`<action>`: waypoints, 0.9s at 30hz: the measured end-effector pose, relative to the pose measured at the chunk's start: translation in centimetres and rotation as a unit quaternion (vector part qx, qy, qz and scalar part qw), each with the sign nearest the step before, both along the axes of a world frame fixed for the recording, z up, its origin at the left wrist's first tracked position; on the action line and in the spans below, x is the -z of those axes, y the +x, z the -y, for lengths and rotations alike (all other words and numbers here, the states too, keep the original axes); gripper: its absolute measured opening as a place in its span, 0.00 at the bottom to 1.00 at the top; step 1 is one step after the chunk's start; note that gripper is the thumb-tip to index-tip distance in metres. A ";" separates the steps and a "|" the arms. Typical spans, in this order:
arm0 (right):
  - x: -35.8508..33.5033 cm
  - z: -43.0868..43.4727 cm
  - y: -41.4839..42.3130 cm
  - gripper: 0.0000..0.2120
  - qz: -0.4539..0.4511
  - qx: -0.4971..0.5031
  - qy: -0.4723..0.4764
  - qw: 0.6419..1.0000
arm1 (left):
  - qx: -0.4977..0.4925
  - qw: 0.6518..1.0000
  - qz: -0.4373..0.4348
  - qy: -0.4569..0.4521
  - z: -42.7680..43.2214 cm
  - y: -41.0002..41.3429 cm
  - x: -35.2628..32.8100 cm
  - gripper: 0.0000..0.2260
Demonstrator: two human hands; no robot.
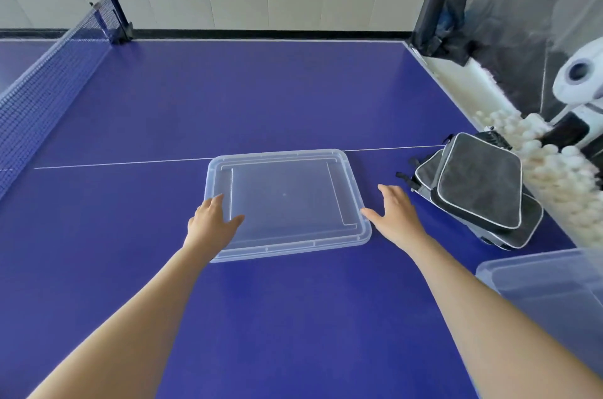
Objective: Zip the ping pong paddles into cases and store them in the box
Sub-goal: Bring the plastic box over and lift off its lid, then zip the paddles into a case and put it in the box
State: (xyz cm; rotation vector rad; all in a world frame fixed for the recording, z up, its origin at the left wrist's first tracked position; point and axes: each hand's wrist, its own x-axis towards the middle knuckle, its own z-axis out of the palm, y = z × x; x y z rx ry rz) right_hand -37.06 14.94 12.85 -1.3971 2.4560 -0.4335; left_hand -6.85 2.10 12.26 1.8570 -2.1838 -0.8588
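Plainly, from the head view, nothing is gripped. The left hand (212,224) is laid flat, fingers relaxed, on the near left corner of the clear lid (287,202). The right hand (396,214) is held open just beside the lid's right rim, thumb at its edge. The stacked black cases (476,189) are found on the table (261,88) to the right, nearer the right hand, their long axis running away from the person and tilted slightly leftward. The open box (548,287) is seen at near right, cut by the frame. A rightward reach is judged likeliest.
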 end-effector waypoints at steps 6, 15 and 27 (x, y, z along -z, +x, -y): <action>-4.2 -5.8 -1.8 0.32 -0.034 0.013 -0.004 0.999 | 0.073 0.997 0.002 -0.026 -3.7 -4.9 -3.9 0.30; -8.5 -13.4 -9.8 0.31 -0.076 0.070 0.002 0.995 | 0.168 0.984 0.003 -0.066 -9.2 -15.3 -8.3 0.30; -9.3 -18.8 -28.6 0.29 -0.067 0.028 0.008 0.997 | 0.048 0.996 -0.080 0.015 -16.9 -32.6 -8.3 0.32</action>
